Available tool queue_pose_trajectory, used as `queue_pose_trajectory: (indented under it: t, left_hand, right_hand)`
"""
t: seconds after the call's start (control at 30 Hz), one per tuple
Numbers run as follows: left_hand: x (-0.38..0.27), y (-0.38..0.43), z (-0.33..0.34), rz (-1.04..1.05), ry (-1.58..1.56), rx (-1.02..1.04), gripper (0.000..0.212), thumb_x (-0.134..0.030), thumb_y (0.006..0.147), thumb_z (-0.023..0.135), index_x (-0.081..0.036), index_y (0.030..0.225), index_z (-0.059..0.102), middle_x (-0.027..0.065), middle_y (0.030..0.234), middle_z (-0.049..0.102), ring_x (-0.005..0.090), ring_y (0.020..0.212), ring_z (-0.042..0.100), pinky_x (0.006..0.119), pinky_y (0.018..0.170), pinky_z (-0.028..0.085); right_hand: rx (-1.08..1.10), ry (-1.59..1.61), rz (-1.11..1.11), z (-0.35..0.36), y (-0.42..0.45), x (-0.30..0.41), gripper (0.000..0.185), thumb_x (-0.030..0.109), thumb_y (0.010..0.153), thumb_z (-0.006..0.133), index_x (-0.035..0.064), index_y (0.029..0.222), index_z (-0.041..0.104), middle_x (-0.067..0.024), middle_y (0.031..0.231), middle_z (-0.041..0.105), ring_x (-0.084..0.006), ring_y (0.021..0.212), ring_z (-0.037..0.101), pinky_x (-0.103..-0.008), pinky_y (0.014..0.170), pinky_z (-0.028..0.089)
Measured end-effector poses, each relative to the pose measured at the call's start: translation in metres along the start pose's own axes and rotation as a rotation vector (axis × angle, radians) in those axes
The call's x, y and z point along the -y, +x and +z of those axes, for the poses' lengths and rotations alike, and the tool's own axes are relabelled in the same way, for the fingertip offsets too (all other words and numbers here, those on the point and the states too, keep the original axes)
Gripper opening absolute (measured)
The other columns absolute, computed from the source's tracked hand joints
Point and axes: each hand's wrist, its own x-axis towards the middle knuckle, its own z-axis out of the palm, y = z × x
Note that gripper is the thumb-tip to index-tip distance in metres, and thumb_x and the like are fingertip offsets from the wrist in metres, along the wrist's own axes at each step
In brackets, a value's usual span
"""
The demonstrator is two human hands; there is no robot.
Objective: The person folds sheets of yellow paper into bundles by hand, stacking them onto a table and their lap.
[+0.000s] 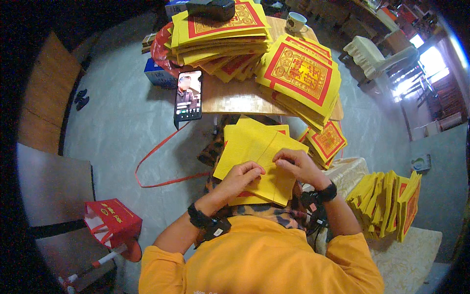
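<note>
A stack of yellow joss paper with red borders lies before me over my lap, its top sheets turned at an angle. A thin string crosses the top sheet. Thumb and forefinger of my left hand are pinched together near the middle of the stack. Just to the right, my right hand pinches in the same way with curled fingers. The string runs to the fingertips, where it is too fine to follow clearly. Both hands rest close over the paper, a small gap apart.
A wooden table ahead bears printed joss paper stacks, a phone at its edge and a mug. More bundles stand at right. A red bag is at left; a red strap loops above the floor.
</note>
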Motion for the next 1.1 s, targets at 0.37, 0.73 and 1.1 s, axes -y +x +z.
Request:
queue_pose_trajectory:
  t: [0.37, 0.73, 1.1]
  left_hand:
    - [-0.018, 0.006, 0.008, 0.053, -0.582, -0.049, 0.02, -0.019, 0.103, 0.043, -0.005, 0.107, 0.056, 0.0109, 0.116, 0.059, 0.0181, 0.099, 0.058, 0.029, 0.09, 0.049]
    - [-0.019, 0.01, 0.001, 0.022, -0.56, -0.012, 0.017, -0.021, 0.102, 0.044, -0.009, 0.093, 0.05, 0.0026, 0.085, 0.05, 0.0126, 0.08, 0.051, 0.022, 0.067, 0.045]
    - [-0.016, 0.015, -0.009, -0.086, -0.515, 0.094, 0.016, -0.021, 0.101, 0.044, -0.011, 0.089, 0.047, -0.0006, 0.079, 0.047, 0.0095, 0.07, 0.047, 0.018, 0.053, 0.039]
  right_hand:
    - [-0.013, -0.005, 0.044, 0.029, -0.021, 0.016, 0.019, 0.015, 0.092, 0.055, 0.0042, 0.103, 0.065, -0.0137, 0.083, 0.067, -0.0255, 0.073, 0.065, -0.0322, 0.067, 0.05]
    - [-0.077, -0.16, 0.004, 0.048, -0.015, 0.041, 0.022, 0.01, 0.081, 0.053, 0.0045, 0.095, 0.069, -0.0188, 0.075, 0.065, -0.0318, 0.063, 0.065, -0.0359, 0.061, 0.052]
    - [0.021, -0.038, 0.04, 0.062, -0.021, 0.048, 0.016, 0.01, 0.081, 0.053, 0.0038, 0.088, 0.067, -0.0151, 0.071, 0.065, -0.0283, 0.062, 0.066, -0.0345, 0.06, 0.051]
